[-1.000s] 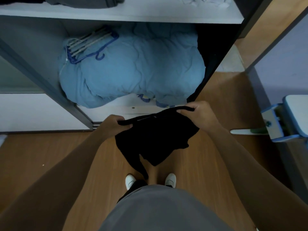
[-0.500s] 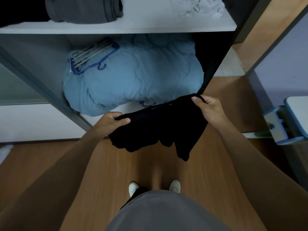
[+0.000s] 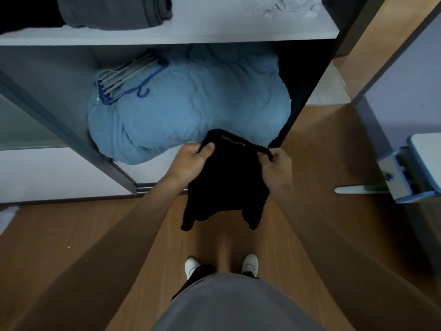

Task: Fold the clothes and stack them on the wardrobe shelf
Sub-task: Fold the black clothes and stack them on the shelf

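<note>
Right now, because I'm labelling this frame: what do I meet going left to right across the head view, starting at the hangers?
Hangers → left hand → black garment → right hand → blue-and-white furniture. The blue quilt spans the middle, so it is left out.

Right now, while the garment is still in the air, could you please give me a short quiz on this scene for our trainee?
1. True or false: the left hand and the right hand both grip the black garment.
2. What lies on the blue quilt? A: hangers. B: a box. C: a towel.
3. Fill in: the folded pile on the shelf is ___ in colour.
Key: 1 true; 2 A; 3 grey.
</note>
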The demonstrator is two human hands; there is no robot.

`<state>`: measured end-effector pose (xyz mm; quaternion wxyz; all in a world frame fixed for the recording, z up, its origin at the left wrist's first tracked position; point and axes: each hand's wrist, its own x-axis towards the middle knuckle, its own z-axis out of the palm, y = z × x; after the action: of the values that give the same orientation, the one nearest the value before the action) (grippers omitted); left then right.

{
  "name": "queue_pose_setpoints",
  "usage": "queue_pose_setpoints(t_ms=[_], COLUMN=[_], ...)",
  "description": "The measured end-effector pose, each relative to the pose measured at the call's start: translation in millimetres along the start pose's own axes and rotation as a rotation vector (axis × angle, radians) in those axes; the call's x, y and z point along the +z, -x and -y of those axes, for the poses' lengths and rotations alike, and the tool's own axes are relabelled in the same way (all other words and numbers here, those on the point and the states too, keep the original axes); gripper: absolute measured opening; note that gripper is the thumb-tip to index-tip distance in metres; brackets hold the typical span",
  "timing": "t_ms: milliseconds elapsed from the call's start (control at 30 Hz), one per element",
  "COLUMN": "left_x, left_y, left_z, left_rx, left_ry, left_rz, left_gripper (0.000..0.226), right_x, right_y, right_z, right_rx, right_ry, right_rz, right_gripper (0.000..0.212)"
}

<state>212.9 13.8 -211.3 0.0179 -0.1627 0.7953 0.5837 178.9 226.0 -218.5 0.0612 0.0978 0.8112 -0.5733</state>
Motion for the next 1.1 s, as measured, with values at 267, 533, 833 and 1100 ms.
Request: queue_pose_setpoints(t_ms=[267,533,833,1100], left_x=[27,28,49,16], left_y=[14,20,20,15], left_z=[-18,-15,-20,-44], left_rx=[0.143,0.161,0.264,0.342], left_ry=[-0.047,-0.105,-0.278,-0.19], left_rz=[0.139,0.246,0.143,0.245], left_gripper=[0.046,0.013,0.031,0.042], right_x=[27,15,2,-30], right_y=[30,37,33,20], right_z=[47,62,59,68], right_rx=[-0.038,0.078,-0.051,-0.667], right_ry=[-0.049,-0.093,-0.004,0.315], right_rz=[0.157,0.202,0.215,0.487], right_gripper=[0.038,0.029,0.023,0.029])
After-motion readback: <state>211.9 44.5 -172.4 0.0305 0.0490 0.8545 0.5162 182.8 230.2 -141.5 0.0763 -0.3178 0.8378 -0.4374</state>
